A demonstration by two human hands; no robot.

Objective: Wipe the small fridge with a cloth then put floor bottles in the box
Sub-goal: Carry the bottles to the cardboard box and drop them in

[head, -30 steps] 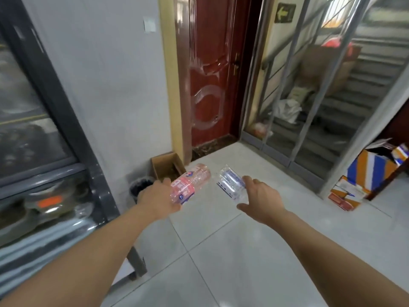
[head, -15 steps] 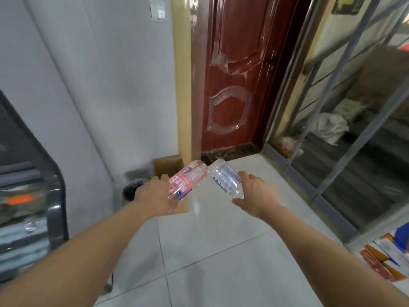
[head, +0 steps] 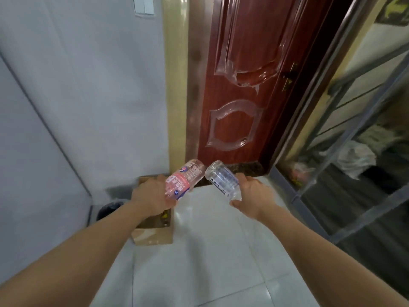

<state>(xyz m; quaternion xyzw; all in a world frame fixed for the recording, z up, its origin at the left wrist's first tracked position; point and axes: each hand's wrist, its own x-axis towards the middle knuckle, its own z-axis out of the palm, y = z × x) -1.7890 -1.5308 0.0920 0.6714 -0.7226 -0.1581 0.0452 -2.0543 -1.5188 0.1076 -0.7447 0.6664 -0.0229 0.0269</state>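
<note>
From the head camera, the left hand (head: 152, 196) is gripping a pink-labelled clear plastic bottle (head: 184, 179) above the open brown cardboard box (head: 152, 237) on the floor. The right hand (head: 252, 196) is clasping a crinkled clear plastic bottle (head: 223, 179) just beside it. Lowering each bottle over the opening before letting go would likely be steadiest.

Two bare forearms entered from the lower corners of the frame, no sleeves visible. Left hand (head: 150, 197) and right hand (head: 254, 196) were bare: no gloves, rings, watch or wristband seen.

A bottle in each hand above the open cardboard box (head: 152, 237) by the door (head: 250, 85)
</note>
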